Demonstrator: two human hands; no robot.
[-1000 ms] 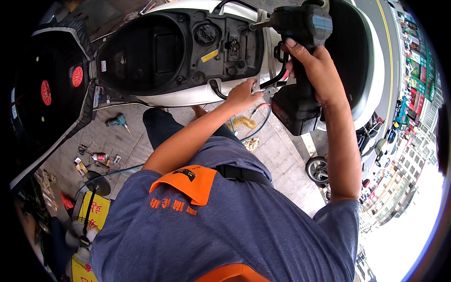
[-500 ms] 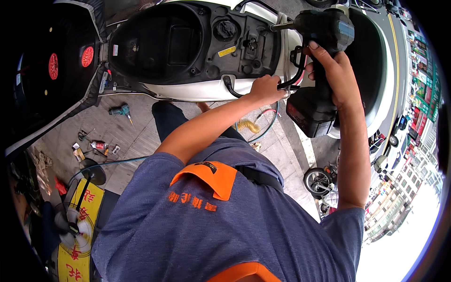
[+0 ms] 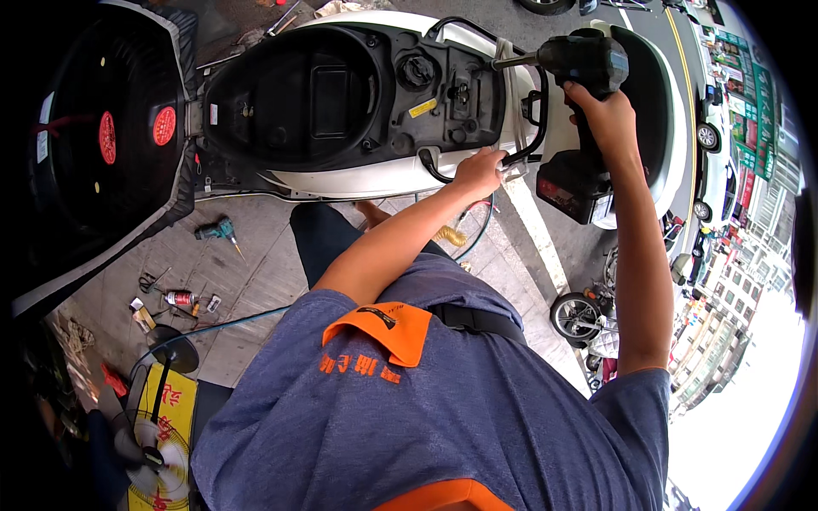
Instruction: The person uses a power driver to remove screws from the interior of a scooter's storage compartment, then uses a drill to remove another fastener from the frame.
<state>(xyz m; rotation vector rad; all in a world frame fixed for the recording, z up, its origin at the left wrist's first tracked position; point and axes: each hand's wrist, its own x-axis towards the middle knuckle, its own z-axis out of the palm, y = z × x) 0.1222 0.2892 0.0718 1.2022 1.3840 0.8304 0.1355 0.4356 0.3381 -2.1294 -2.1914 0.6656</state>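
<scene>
My left hand (image 3: 480, 175) is closed on the black grab rail (image 3: 543, 119) at the near rear side of a white scooter (image 3: 358, 177). In my right hand (image 3: 607, 119) is a black cordless impact wrench (image 3: 584, 58), gripped by its handle, with the battery pack hanging below. Its long socket (image 3: 514, 62) points left, and the tip is over the rear of the scooter's body, by the rail. Whether the tip sits on a bolt cannot be made out. Behind the wrench stands a rounded black and white box (image 3: 654, 128).
The raised seat (image 3: 77, 162) is at the left, beside the uncovered storage bucket (image 3: 298, 102). A teal drill (image 3: 218, 234), a spray can (image 3: 180, 297) and small tools lie on the paving. A fan (image 3: 153, 460) stands lower left. Parked vehicles line the street at right.
The whole view has shifted a little. My left hand keeps its hold on the rail, and the wrench stays in my right hand with its socket near the same spot.
</scene>
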